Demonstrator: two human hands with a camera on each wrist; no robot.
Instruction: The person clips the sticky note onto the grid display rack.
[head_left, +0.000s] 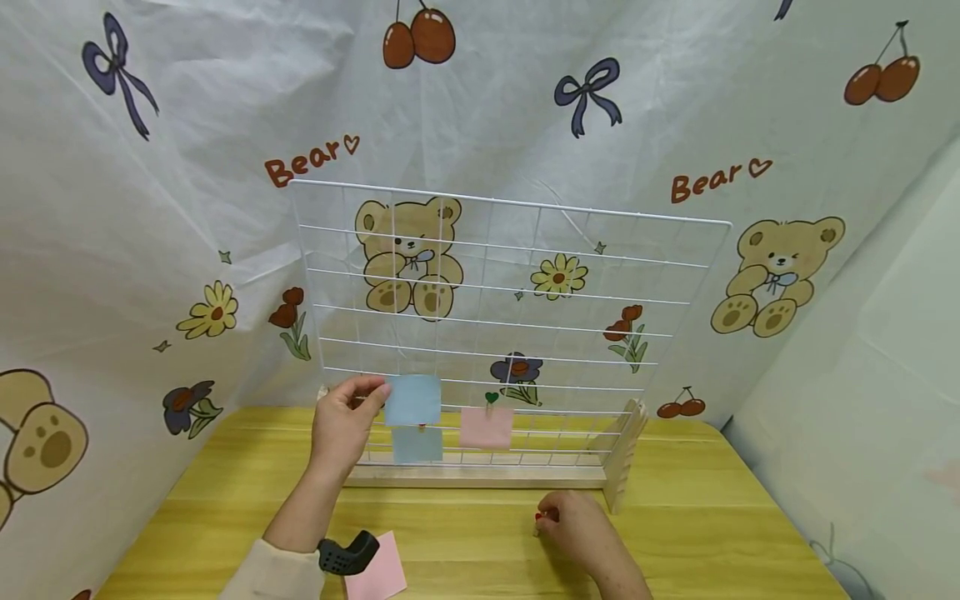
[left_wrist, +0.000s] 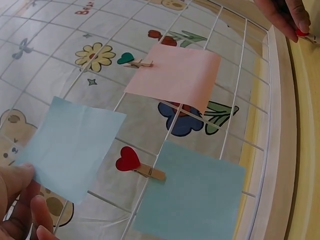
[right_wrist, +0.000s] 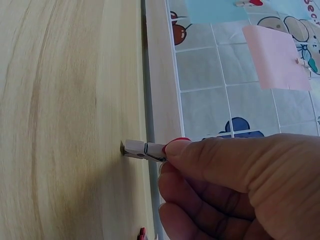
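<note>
My left hand (head_left: 341, 429) pinches a light blue sheet of paper (left_wrist: 75, 147) by its edge, in front of a white wire grid (head_left: 510, 200). Just below it, a second blue sheet (left_wrist: 195, 192) hangs on the grid by a clothespin (left_wrist: 150, 171) with a red heart. A pink sheet (head_left: 486, 428) hangs to the right, fixed by a clothespin (left_wrist: 137, 63) with a green heart. Close to the tabletop, my right hand (head_left: 581, 529) pinches a small wooden clothespin (right_wrist: 142, 149) between thumb and finger; a bit of red shows under the thumb.
The grid stands in a pale wooden base (head_left: 480, 477) on a wood-grain table (head_left: 712, 517). Another pink sheet (head_left: 381, 573) lies near the left forearm, partly hidden by the wrist camera. A small red item (right_wrist: 142, 234) shows low in the right wrist view. Behind hangs a bear-patterned cloth (head_left: 495, 100).
</note>
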